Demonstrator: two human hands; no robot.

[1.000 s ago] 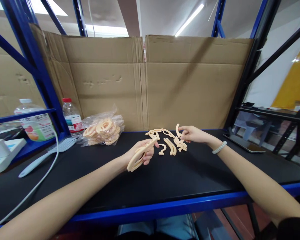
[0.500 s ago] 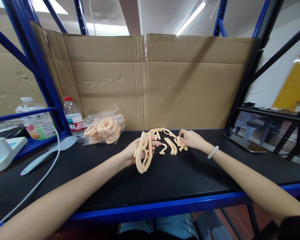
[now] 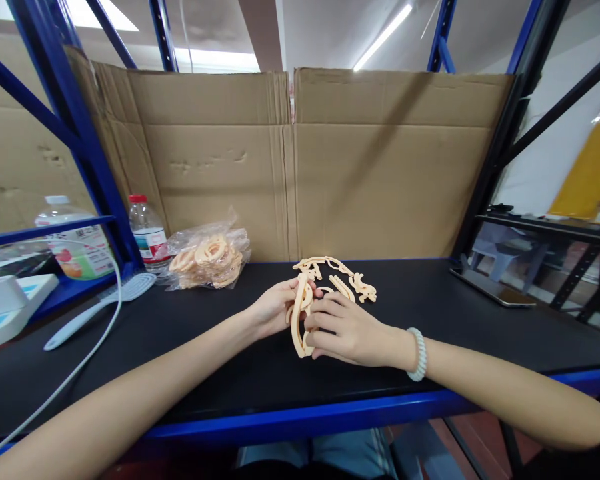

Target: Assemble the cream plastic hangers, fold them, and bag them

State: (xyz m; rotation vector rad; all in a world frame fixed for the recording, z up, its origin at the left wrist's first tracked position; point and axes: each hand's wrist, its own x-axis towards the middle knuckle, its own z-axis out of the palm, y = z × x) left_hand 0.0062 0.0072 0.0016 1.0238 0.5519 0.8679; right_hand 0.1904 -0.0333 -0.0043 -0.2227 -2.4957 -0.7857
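Note:
My left hand [image 3: 276, 308] is closed around the upper part of a pale, wood-coloured openwork assembly of curved pieces [image 3: 297, 327], held tilted above the black tabletop. My right hand [image 3: 347, 331] has its fingers curled against the assembly's lower right side and covers part of it. Whether a small piece is also between the right fingers, I cannot tell. Just beyond the hands lie loose pieces of the same colour: a long arched strip [image 3: 337, 265], curved bars [image 3: 343, 288] partly behind the right hand, and a small knobbly cluster [image 3: 364, 289].
A clear plastic bag of similar pieces [image 3: 210, 259] sits at the back left. Near it stand a red-capped bottle [image 3: 149, 233] and a pale hairbrush [image 3: 97, 313]. A white cable [image 3: 93, 347] crosses the left side. Cardboard [image 3: 220, 167] walls the back; a flat dark device [image 3: 495, 287] lies right.
My right hand has moved left and nearer, from the small cluster to the assembly. My left hand has shifted slightly right and turned the assembly more edge-on.

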